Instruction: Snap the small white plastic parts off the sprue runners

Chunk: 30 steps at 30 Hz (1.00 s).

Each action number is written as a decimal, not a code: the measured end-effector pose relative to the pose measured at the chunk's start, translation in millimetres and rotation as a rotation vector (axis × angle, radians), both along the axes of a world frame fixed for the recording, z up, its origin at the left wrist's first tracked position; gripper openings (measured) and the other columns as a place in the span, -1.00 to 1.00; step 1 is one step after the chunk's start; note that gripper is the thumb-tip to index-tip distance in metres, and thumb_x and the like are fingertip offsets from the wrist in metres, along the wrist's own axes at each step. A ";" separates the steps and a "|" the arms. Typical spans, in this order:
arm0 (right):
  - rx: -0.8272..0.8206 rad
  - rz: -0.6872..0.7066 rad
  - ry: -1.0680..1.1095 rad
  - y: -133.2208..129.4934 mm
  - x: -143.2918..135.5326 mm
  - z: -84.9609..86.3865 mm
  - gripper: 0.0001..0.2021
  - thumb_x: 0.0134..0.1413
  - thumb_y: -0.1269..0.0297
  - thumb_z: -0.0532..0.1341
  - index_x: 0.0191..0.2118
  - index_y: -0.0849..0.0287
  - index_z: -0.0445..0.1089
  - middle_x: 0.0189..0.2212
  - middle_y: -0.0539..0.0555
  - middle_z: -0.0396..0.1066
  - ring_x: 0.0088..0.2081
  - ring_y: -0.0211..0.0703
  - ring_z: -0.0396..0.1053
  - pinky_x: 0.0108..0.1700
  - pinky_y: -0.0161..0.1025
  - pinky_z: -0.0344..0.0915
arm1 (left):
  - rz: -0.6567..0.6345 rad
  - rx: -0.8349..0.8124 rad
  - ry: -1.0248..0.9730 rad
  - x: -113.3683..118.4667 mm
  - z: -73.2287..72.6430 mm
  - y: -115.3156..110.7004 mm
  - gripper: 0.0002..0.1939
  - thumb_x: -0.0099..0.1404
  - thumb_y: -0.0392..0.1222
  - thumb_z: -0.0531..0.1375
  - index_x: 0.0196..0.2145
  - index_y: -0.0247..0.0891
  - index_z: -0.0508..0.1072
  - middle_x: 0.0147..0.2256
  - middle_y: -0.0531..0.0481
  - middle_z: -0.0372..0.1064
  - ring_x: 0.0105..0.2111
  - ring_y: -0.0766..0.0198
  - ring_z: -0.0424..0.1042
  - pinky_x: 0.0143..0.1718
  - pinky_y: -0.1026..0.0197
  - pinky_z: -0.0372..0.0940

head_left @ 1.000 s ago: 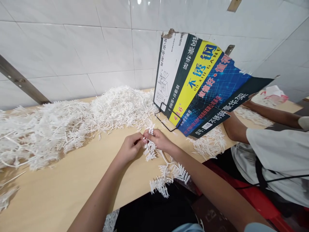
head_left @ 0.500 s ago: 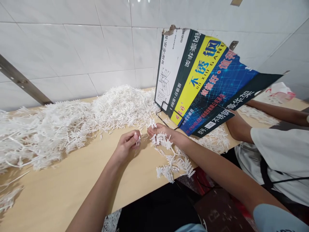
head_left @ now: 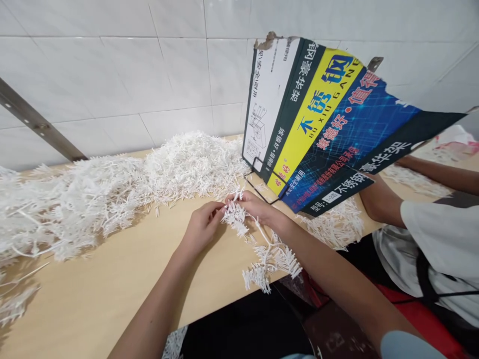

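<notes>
Left fingers [head_left: 214, 206], right fingers [head_left: 248, 199] pinched closed on one white sprig [head_left: 236, 219]; one cardboard panel [head_left: 295, 134] nearby.

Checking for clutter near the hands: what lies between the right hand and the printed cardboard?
The head view shows part of a black wire frame between right hand and printed cardboard.
</notes>
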State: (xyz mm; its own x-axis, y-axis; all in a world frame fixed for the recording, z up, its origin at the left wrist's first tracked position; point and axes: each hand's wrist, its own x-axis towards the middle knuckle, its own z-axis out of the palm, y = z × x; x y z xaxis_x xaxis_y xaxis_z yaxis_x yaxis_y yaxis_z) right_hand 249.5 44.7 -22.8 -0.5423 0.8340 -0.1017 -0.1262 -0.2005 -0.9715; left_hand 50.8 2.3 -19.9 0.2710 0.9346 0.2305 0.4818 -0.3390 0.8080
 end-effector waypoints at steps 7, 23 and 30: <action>0.247 0.319 0.083 -10.6 5.1 10.2 -0.52 0.06 -0.15 0.41 -0.40 0.21 0.38 -0.48 -0.03 0.32 -0.40 -0.24 0.25 -0.30 -0.29 0.19 | -0.397 -0.162 -0.287 -13.3 14.1 -8.5 -0.57 0.37 0.11 0.22 -0.52 -0.24 0.38 -0.53 0.04 0.24 -0.46 0.26 0.24 -0.35 0.17 0.14; 0.118 -0.162 0.103 -16.1 -5.0 13.2 -0.67 -0.02 0.03 0.45 -0.31 0.20 0.49 -0.51 -0.04 0.39 -0.49 -0.26 0.28 -0.40 -0.31 0.15 | -0.123 -0.321 -0.470 -1.8 14.8 -12.6 -0.68 0.38 0.10 0.22 -0.19 -0.23 0.52 -0.40 0.02 0.36 -0.42 0.27 0.33 -0.35 0.21 0.25; 0.163 -0.214 0.033 -18.0 -1.6 16.9 -0.70 0.01 0.06 0.42 -0.28 0.20 0.52 -0.45 -0.02 0.43 -0.42 -0.23 0.33 -0.33 -0.30 0.22 | -0.119 -0.168 -0.248 -4.4 10.4 -11.6 -0.66 0.36 0.10 0.24 -0.30 -0.25 0.56 -0.50 0.05 0.37 -0.50 0.31 0.24 -0.41 0.22 0.16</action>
State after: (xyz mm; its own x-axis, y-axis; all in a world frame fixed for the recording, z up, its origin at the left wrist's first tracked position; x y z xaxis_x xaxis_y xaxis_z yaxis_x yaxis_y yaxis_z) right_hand 247.9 26.6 -5.9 -0.3531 0.9338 0.0576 -0.1808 -0.0077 -0.9835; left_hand 46.4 -9.3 -9.5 0.3355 0.9303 0.1481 0.2284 -0.2328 0.9453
